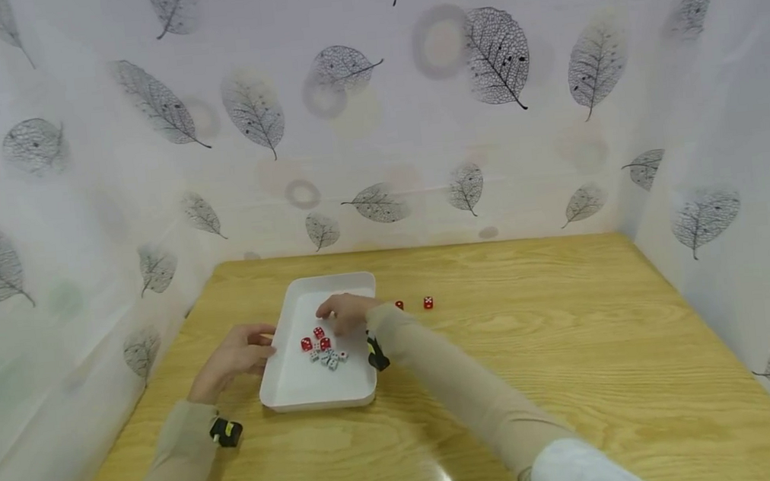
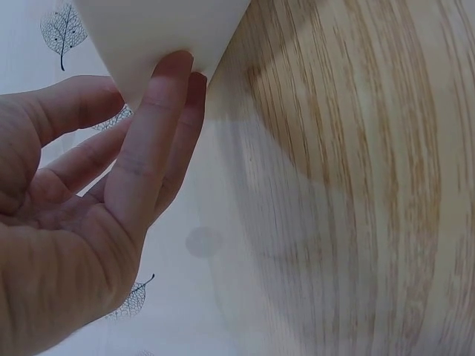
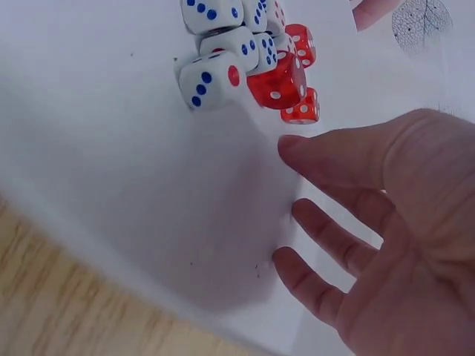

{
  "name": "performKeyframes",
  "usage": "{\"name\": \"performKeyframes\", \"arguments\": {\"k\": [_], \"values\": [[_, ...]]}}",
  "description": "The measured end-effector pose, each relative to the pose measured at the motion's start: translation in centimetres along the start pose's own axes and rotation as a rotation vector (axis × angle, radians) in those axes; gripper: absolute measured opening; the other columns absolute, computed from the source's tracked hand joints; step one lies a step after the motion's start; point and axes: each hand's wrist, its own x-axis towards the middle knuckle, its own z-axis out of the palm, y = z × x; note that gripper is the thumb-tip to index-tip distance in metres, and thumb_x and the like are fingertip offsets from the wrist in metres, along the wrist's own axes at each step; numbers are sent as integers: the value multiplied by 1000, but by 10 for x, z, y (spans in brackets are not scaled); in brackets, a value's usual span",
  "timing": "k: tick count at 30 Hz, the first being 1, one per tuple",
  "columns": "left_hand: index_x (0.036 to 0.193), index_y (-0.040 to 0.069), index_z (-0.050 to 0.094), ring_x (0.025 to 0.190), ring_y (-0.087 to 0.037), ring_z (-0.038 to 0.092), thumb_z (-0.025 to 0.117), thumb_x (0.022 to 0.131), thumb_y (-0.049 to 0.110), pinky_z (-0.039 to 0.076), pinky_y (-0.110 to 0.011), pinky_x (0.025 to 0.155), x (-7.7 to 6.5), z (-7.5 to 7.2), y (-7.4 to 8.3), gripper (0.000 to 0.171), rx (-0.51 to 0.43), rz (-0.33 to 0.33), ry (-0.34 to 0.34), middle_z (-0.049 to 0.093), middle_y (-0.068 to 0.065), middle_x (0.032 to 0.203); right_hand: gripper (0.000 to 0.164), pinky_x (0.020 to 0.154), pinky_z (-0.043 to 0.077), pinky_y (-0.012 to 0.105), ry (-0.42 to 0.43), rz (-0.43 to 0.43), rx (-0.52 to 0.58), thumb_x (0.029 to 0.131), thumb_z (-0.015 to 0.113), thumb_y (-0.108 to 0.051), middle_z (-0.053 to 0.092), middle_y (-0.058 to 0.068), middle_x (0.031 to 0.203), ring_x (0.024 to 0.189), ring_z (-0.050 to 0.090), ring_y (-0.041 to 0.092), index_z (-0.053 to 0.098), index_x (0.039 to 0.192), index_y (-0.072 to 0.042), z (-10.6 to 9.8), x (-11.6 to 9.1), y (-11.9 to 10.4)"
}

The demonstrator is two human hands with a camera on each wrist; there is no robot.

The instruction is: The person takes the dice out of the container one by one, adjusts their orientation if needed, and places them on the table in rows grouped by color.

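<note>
Tray (image 1: 288, 386) smooth plastic; red dice (image 3: 276, 87) glossy, translucent; table (image 1: 536, 319) shiny grained wood.

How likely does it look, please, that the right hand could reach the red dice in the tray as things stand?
Probably yes: the right hand is open over the tray, close to the red dice, with nothing visible between, though white dice lie right beside them.

Shallow white tray (image 1: 315, 388) holds clustered white dice (image 3: 211, 81), three red dice (image 3: 280, 80) toward their eleven o'clock; two outlying red dice (image 1: 428, 302) lie outside at two-thirty.
</note>
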Motion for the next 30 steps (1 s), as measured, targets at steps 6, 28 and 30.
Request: {"name": "performKeyframes", "arguments": {"k": [6, 28, 30], "values": [[140, -9, 43, 90, -27, 67, 57, 94, 2, 61, -39, 71, 1, -1, -2, 49, -7, 9, -1, 53, -32, 123, 48, 118, 30, 40, -81, -39, -86, 97, 53, -7, 51, -3, 146, 140, 40, 18, 55, 139, -30, 6, 2, -9], [139, -5, 46, 96, -28, 65, 58, 94, 3, 60, -40, 73, 4, 0, -2, 47, 21, -29, 21, 54, -29, 125, 17, 88, 50, 29, 18, 7, -95, 88, 68, -6, 66, -3, 103, 96, 58, 11, 73, 98, -19, 2, -5, -2], [139, -5, 47, 96, -28, 65, 58, 94, 2, 61, -40, 73, 3, 1, -3, 46, 21, -30, 24, 55, -29, 124, 14, 85, 50, 27, 28, -6, -91, 90, 67, -7, 66, -2, 102, 94, 58, 12, 73, 98, -18, 1, -7, -2]]}}
